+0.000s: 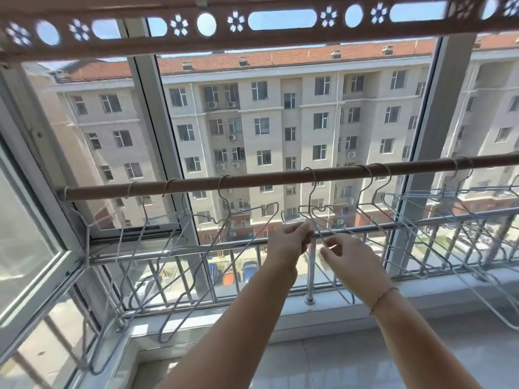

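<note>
Hanger [309, 197] on rod [252, 181] — I log left hand [292, 241], right hand [351, 259] pinching its wire | open rod either side.

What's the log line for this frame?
left hand: pinches thin grey wire hanger | right hand: pinches same hanger | hanger: hooked on brown round rod

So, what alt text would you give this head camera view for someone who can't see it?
A person's left hand and right hand pinch the wire of a metal hanger hooked on a brown rod across a balcony window. More wire hangers hang along the rod; an apartment block stands outside.
</note>
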A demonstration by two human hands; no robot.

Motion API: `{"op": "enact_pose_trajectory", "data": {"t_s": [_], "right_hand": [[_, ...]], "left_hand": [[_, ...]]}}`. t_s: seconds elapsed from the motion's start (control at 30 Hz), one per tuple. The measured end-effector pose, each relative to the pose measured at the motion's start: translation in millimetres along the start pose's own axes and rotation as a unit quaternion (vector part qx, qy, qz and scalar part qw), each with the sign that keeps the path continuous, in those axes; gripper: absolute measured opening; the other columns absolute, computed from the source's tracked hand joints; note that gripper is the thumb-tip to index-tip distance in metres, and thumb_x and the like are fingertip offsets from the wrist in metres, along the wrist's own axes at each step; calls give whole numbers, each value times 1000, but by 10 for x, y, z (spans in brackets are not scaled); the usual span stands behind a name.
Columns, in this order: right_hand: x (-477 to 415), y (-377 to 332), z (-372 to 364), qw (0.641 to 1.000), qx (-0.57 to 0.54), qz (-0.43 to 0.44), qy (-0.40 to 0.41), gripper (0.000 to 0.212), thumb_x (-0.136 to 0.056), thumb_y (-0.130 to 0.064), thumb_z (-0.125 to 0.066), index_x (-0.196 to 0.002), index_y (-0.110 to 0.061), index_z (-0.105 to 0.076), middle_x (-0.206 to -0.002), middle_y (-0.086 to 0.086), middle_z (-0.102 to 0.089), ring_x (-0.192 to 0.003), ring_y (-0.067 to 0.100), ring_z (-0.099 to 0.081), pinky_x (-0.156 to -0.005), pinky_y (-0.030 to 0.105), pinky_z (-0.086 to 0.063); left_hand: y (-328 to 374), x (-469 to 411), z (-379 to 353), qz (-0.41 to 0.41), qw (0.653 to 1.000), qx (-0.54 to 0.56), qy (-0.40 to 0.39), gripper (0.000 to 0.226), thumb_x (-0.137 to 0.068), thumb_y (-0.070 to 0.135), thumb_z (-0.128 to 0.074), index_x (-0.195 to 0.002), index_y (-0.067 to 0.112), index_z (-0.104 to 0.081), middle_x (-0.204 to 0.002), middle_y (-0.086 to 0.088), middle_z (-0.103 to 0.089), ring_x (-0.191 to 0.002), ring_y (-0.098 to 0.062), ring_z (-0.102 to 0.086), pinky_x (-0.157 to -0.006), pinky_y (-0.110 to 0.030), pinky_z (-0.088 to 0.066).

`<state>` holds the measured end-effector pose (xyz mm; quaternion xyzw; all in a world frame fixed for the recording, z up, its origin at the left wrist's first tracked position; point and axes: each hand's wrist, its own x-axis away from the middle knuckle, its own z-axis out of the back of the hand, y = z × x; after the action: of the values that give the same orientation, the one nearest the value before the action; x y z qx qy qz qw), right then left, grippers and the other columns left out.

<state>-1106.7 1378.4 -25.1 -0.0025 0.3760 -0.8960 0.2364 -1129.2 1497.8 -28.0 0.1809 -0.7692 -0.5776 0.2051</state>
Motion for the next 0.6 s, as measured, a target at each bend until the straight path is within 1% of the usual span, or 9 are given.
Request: {"op": "enact_pose_trajectory", "data": {"t_s": [0.13, 0.23, 0.3, 0.33, 0.37, 0.43, 0.47, 0.53, 0.6], "right_hand": [[105, -60, -66, 998, 34, 14, 56, 49, -88, -29, -55, -131, -10, -42, -130, 10, -49, -122, 25, -45, -102, 37, -39], [210, -249, -144, 991, -6, 91, 100, 49, -87, -23, -57, -131, -9, -42, -133, 10, -45, -126, 22, -40, -104, 30, -33], [286, -444, -234, 981, -59, 160, 96, 45, -85, -18, -59, -127, -10, -46, -125, 8, -50, -120, 21, -47, -105, 32, -38], [331, -554, -293, 974, -92, 189, 84, 42, -85, -16, -60, -125, -10, -49, -119, 5, -52, -114, 19, -51, -101, 32, -43], [384, -673, -352, 966, -129, 212, 68, 38, -85, -14, -60, -122, -12, -51, -114, 2, -53, -108, 16, -55, -97, 28, -46], [496, -914, -482, 949, -206, 236, 21, 32, -87, -13, -58, -119, -14, -53, -112, 0, -55, -101, 7, -57, -90, 12, -46], [545, -1027, -560, 942, -243, 233, -9, 31, -88, -13, -57, -119, -15, -53, -113, 0, -56, -101, 4, -58, -88, 8, -45], [619, -1235, -746, 922, -320, 201, -87, 33, -88, -11, -55, -121, -14, -52, -115, 1, -59, -105, 4, -58, -92, 14, -47], [650, -1445, -968, 894, -402, 133, -148, 35, -87, -10, -56, -122, -12, -52, -114, 2, -60, -106, 8, -58, -95, 23, -47]], "left_hand": [[139, 194, 277, -58, 996, -3, 65, 12, -90, 8, -58, -99, 6, -65, -81, -6, -66, -70, -11, -58, -67, -17, -47], [301, 385, 575, -133, 983, -30, 126, 21, -90, 12, -58, -109, 7, -65, -93, -8, -69, -80, -13, -61, -75, -23, -49], [401, 517, 815, -183, 966, -41, 176, 24, -89, 12, -58, -111, 6, -64, -100, -9, -69, -89, -16, -63, -85, -25, -51], [442, 584, 941, -207, 955, -48, 205, 23, -89, 12, -59, -111, 6, -64, -102, -9, -69, -92, -16, -64, -88, -26, -51], [480, 661, 1056, -227, 944, -55, 234, 22, -89, 12, -59, -110, 8, -64, -102, -8, -70, -94, -15, -64, -89, -26, -51], [516, 793, 1273, -260, 924, -64, 274, 22, -89, 13, -59, -111, 12, -64, -100, -1, -69, -94, -11, -64, -86, -21, -50], [523, 840, 1377, -270, 917, -75, 285, 22, -90, 14, -58, -111, 14, -63, -98, 3, -68, -93, -8, -63, -82, -17, -48], [531, 893, 1564, -260, 914, -114, 290, 25, -92, 15, -54, -116, 14, -61, -101, 8, -65, -93, -4, -60, -79, -13, -43], [547, 874, 1737, -232, 918, -156, 280, 31, -94, 16, -51, -124, 9, -58, -111, 4, -63, -100, -8, -57, -85, -16, -42]]}}
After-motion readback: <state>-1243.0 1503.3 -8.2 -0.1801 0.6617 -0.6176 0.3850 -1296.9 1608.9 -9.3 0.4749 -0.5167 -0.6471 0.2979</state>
